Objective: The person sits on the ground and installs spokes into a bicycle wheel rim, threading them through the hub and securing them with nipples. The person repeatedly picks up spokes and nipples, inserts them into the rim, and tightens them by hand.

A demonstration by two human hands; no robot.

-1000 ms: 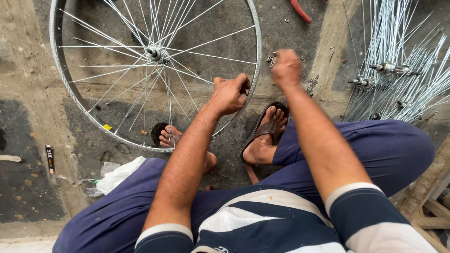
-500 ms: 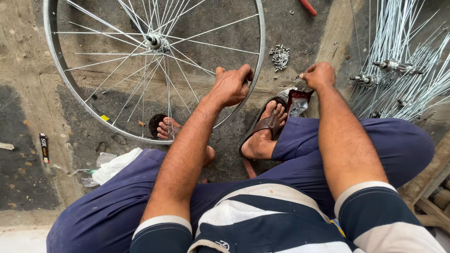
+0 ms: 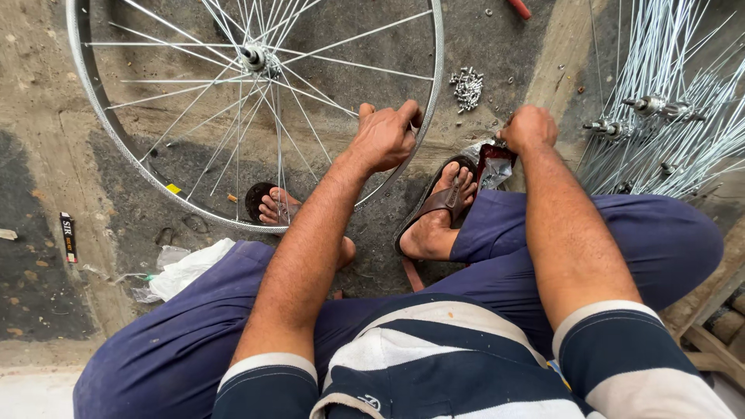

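A silver spoked bicycle wheel (image 3: 93, 101) lies flat on the concrete floor in front of me, its hub (image 3: 252, 56) near the top. My left hand (image 3: 384, 136) grips the wheel's rim at its near right side. My right hand (image 3: 529, 128) is closed over a crumpled foil packet (image 3: 489, 164) lying by my right foot, fingers inside or on its top. What the fingers pinch is hidden. My feet in brown sandals (image 3: 438, 203) rest under and beside the wheel.
A small heap of metal spoke nipples (image 3: 467, 84) lies on the floor beyond the packet. Bundles of loose spokes with hubs (image 3: 660, 109) fill the right side. White plastic scrap (image 3: 186, 268) lies at left, a red tool handle (image 3: 520, 8) at the top.
My right hand moved right and nearer, from beside the nipple heap down to the foil packet. My left hand stayed on the rim. The view drifted slightly.
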